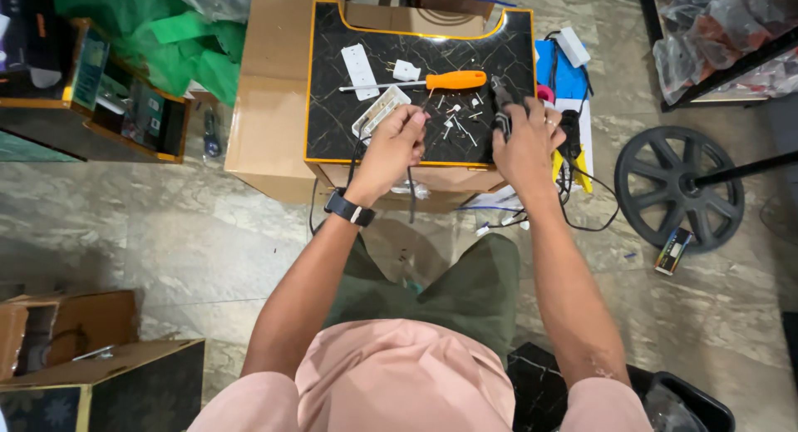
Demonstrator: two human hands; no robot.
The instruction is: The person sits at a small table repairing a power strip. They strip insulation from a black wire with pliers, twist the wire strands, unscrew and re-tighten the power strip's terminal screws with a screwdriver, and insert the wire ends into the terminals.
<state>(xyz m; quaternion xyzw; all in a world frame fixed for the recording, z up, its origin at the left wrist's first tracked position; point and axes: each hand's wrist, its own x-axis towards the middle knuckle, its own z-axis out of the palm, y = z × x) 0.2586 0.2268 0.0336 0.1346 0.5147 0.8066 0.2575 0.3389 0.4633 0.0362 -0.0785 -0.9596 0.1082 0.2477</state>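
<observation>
Person sits low, knees in olive trousers, working over a black marble-pattern board [399, 124] with a yellow edge, laid on a cardboard box [270, 108]. Left hand [391, 149], black watch on the wrist, is curled nearly closed around a black cable [411, 195] that hangs off the board's near edge; knuckles sit just beside a white socket housing [381, 110]. Right hand [525, 145] is closed around a dark-handled tool [501, 99], looks like pliers or a stripper, can't tell which; its head points away over the board. Risks as I see them: small screws and pins [457, 120] lie loose between the hands, so a wrist sweep or tug on the cable could knock them to the floor; the cable dragging could also pull the housing off the edge. Board only rests on the box, so leaning on the near edge might tip it. Further back on the board: orange-handled screwdriver [432, 81] lying crosswise, a white cover plate [360, 70], a small white plug [406, 70]. Packaging: blue flat pack [559, 76] with a white block on it right of the board, small dark carton [672, 251] with a yellow stripe on the floor by a black wheel-shaped base [677, 187], open black-and-gold boxes far left [125, 108], green plastic wrap [179, 37] behind.
</observation>
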